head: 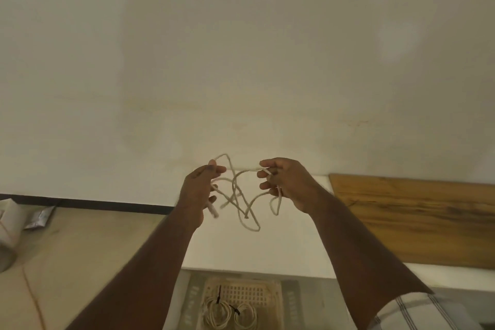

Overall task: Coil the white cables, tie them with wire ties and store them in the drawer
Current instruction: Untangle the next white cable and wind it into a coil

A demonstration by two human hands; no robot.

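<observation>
A loose, tangled white cable (242, 197) hangs in the air between my two raised hands, in front of a pale wall. My left hand (199, 190) pinches one stretch of it, and a plug end dangles just below that hand. My right hand (285, 182) grips another stretch, with a loop hanging under its fingers. Below, at the bottom edge, the open drawer (292, 300) holds a slotted basket. In it lie two coiled white cables (230, 315) bound with black wire ties.
A white countertop (270, 252) lies under the hands. A wooden board (417, 217) rests on it at the right. On the floor at the left stand a pale cylindrical object (8, 233) and a small packet (40, 218).
</observation>
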